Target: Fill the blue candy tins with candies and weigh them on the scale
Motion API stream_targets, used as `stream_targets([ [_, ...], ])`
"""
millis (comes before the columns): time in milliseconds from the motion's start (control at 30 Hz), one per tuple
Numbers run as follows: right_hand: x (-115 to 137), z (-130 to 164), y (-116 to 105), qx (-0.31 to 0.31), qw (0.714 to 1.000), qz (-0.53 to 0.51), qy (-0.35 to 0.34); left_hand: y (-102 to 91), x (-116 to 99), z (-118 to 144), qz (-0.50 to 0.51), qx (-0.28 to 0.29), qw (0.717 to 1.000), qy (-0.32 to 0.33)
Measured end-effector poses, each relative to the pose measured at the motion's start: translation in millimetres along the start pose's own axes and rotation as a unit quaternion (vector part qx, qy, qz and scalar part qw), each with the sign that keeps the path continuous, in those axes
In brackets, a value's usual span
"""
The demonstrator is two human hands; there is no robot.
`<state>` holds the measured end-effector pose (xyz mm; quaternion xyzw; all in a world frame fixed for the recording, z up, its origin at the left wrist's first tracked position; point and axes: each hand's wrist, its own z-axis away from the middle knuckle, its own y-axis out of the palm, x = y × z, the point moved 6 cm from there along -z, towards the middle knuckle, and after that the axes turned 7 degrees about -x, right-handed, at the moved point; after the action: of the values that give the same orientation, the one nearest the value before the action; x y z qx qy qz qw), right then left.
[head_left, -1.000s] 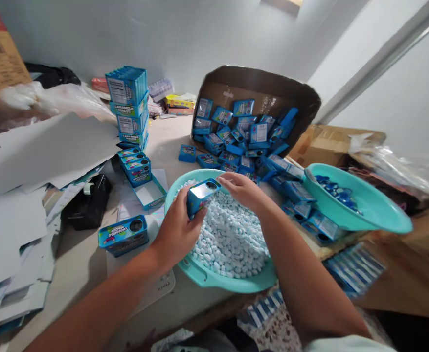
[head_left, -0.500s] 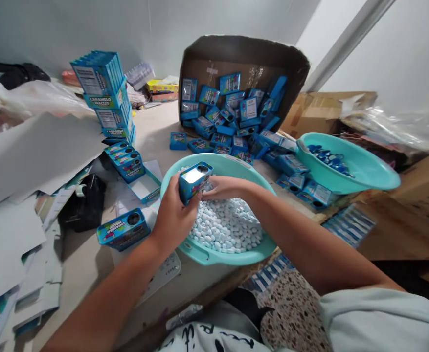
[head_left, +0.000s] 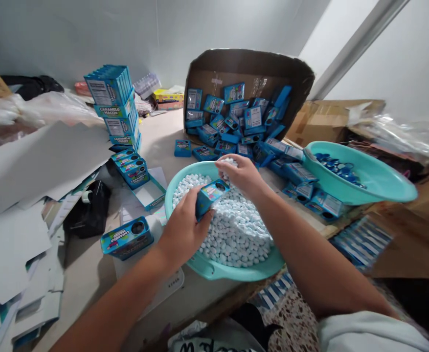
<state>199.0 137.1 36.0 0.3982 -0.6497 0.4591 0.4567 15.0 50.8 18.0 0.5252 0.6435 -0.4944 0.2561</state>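
First: On your far left, the white card sheets (head_left: 45,161) and the black tape dispenser (head_left: 85,217) crowded the table (head_left: 161,132), so your left arm had little room that way.

Second: Next came a standing blue box (head_left: 126,239), near your left forearm; a sideways swing could have knocked it.

First: And the left hand?

Second: Your left hand (head_left: 183,225) was wrapped round the held box (head_left: 207,199), over the teal basin (head_left: 236,275), with the dark round spot on its upper end facing up. A firm, steady hold seemed best, and staying inside the basin's rim meant spills would have landed among the white candies (head_left: 232,242).

First: Your right hand (head_left: 244,172) was curled round a small handful (head_left: 229,167), just above and beside the box's upper end. Loosening the fingers little by little looked tidier than opening them at once.

Second: Beyond it, the heap of boxes (head_left: 243,117) came close to the basin's far rim, and the second basin (head_left: 386,183) overhung the table's edge at right. Your clearest room lay straight upward.
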Motion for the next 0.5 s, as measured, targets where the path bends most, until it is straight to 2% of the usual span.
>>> stream_targets([
  [67, 9.8, 3.6, -0.8, -0.026, 0.995, -0.095, 0.007, 2.6, -4.4, 1.7, -0.007, 0.013, 0.999, 0.031],
  [167, 18.7, 11.4, 3.5, -0.026, 0.984, -0.175, 0.031, 4.7, -8.0, 2.6, -0.006, 0.02, 0.998, 0.058],
  [500, 26.9, 28.5, 21.7, 0.0, 0.965, -0.26, 0.03, 5.4, -7.0, -0.1, -0.008, 0.028, 0.999, 0.043],
])
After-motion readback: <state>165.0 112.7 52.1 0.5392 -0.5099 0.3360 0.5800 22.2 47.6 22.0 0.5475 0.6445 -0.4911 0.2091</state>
